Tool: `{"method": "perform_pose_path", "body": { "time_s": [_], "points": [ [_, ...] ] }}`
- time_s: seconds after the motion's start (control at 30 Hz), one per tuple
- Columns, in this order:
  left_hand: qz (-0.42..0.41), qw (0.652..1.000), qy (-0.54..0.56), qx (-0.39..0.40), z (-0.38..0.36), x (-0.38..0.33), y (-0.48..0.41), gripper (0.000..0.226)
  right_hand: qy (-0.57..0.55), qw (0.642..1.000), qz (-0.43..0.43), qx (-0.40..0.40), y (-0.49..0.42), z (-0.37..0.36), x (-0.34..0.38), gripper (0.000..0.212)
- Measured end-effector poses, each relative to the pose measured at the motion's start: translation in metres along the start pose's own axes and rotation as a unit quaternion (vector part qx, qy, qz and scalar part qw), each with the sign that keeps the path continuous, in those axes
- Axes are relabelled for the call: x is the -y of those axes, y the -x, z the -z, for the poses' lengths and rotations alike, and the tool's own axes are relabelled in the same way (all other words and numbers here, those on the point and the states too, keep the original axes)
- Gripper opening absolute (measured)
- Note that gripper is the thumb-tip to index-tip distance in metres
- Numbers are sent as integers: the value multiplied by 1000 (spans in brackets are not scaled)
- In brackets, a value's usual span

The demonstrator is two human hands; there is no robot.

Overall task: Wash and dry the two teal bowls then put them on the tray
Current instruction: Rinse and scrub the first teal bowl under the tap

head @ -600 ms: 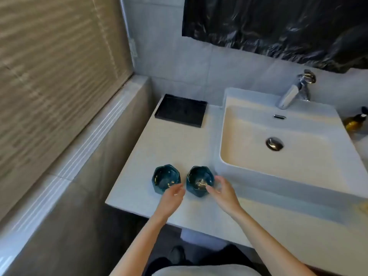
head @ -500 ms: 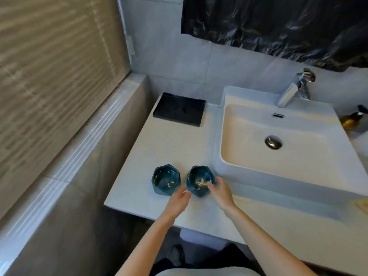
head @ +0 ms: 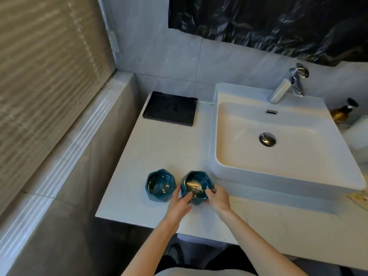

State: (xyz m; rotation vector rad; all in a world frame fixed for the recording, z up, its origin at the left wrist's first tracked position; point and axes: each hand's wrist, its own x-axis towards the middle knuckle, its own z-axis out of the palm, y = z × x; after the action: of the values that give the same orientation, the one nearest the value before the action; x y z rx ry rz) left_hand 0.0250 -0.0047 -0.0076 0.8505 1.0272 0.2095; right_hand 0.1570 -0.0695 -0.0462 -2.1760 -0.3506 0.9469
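Head view: left hand (head: 180, 204), right hand (head: 218, 199) both extended forward, fingers (head: 188, 195) gripping near rim of right teal bowl (head: 196, 183).

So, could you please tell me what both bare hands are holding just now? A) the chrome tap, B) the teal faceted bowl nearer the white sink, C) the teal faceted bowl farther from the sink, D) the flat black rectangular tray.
B: the left hand and the right hand grip the sink-side teal faceted bowl at its rim from either side, while the other teal faceted bowl stands untouched beside it.
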Motion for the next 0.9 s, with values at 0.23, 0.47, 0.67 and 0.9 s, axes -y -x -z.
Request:
{"method": "perform_pose_path", "body": {
  "time_s": [0.23,0.47,0.67,0.9],
  "points": [
    [-66,997,12,31,6,-19,31,57,-102,992,58,42,41,43,34,20],
    [-147,988,-34,29,-43,-93,24,59,-164,982,93,18,34,100,79,22],
    [-133,990,-8,38,-129,-142,-26,40,-82,984,158,-21,0,209,112,34],
    [-109,992,-15,55,-232,-154,-86,49,125,908,315,-245,-68,345,153,42]
  ]
}}
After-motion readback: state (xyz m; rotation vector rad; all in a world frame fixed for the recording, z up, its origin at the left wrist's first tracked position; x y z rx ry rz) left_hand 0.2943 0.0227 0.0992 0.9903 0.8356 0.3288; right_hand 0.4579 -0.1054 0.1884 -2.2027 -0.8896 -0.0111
